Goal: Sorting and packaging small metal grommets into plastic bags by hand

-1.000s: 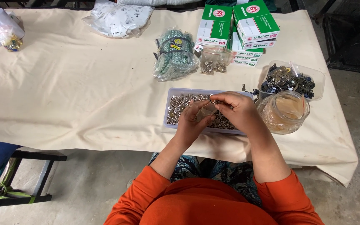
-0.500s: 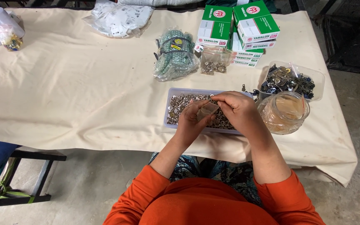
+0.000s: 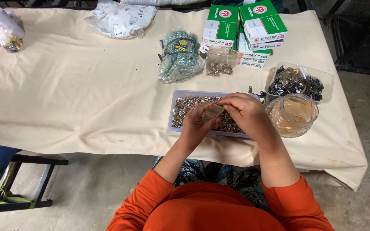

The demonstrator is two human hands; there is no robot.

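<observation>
Small clear plastic pouch (image 3: 213, 113) sits between both hands, above the near edge of the tray; its contents cannot be made out.

Cloth-covered table (image 3: 73, 94) fills most of the view, its far edge and left end cut off by the frame.

Stacked green-and-white cartons (image 3: 247, 30) stand at 12 o'clock from the hands; the lower ones are largely hidden by those above.

Shallow pale rectangular tray (image 3: 174, 109), directly under the hands, holds a heap of small silvery metal fasteners (image 3: 187, 105); its right half is covered by the hands.

Clear round jar (image 3: 294, 115), at 3 o'clock from the hands, lies tilted with pale contents too indistinct to identify.

Clear plastic tub (image 3: 322, 81), at 2 o'clock, holds dark metal hardware.

Bag of greenish items (image 3: 178, 55) lies at 11 o'clock, a small bag of metal pieces (image 3: 219, 64) just beside it. A white plastic bag (image 3: 120, 19) lies at the far edge, partly cut off.

Left hand (image 3: 195, 126): thumb and fingers pinch the pouch from below.

Right hand (image 3: 245, 111): fingers curled and pressed onto the pouch's upper end; fingertips are hidden, so what else they hold cannot be told.
</observation>
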